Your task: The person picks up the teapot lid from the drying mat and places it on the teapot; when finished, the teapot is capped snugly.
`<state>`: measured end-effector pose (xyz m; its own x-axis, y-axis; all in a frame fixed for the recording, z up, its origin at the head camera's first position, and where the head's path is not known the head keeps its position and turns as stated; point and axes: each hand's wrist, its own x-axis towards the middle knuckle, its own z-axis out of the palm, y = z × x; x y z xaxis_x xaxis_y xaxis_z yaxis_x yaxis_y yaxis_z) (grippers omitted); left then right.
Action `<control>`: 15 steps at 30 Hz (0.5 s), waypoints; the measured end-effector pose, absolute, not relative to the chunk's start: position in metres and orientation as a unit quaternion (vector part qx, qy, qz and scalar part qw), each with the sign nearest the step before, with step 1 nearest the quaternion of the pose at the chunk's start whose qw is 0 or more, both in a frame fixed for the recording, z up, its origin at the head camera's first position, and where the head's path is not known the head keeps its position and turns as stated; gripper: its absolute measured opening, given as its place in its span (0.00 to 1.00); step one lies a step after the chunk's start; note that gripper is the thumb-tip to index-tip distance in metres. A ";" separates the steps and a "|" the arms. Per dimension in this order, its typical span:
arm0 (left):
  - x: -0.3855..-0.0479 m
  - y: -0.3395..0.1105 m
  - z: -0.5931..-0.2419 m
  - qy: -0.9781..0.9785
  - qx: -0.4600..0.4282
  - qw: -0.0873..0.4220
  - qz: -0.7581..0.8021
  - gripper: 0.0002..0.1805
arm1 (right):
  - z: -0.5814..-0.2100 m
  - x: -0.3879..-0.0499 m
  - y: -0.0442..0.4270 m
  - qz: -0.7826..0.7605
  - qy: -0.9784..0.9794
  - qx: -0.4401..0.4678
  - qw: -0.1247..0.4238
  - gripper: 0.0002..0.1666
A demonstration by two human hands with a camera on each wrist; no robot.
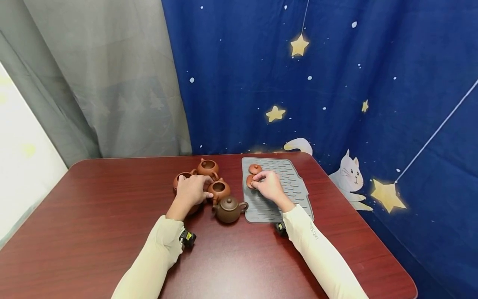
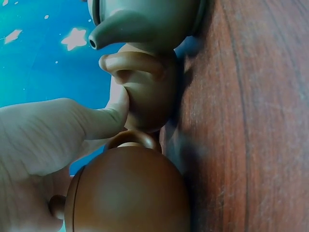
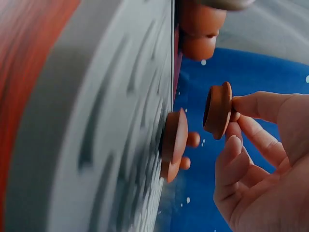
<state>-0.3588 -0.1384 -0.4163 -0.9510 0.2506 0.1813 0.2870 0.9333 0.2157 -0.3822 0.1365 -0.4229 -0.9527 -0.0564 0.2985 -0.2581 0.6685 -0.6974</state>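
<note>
My right hand (image 1: 269, 185) pinches the knob of a reddish-brown teapot lid (image 3: 219, 111), holding it over the grey mat (image 1: 295, 191). Two similar lids (image 3: 175, 137) lie on the mat, knobs up. My left hand (image 1: 193, 189) is among the teapots, thumb and forefinger at the rim of a lidless reddish-brown teapot (image 1: 220, 190). In the left wrist view its thumb presses that teapot (image 2: 149, 99) beside the handle; the other fingers are mostly hidden. Nearest that wrist camera stands a brown lidded teapot (image 2: 128, 191), largely covered by the hand in the head view.
A dark brown teapot (image 1: 228, 211) with its lid on stands in front, close to the mat's left edge. Two more lidless reddish-brown teapots, one at the back (image 1: 208, 167) and one at the left (image 1: 177, 181), stand behind the left hand. A curtain (image 1: 242, 83) hangs behind the table (image 1: 93, 232).
</note>
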 end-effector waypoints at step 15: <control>-0.361 -0.136 -0.419 -0.982 -0.129 0.080 -0.114 0.24 | -0.418 -0.375 0.100 0.432 -0.888 0.120 0.099 0.03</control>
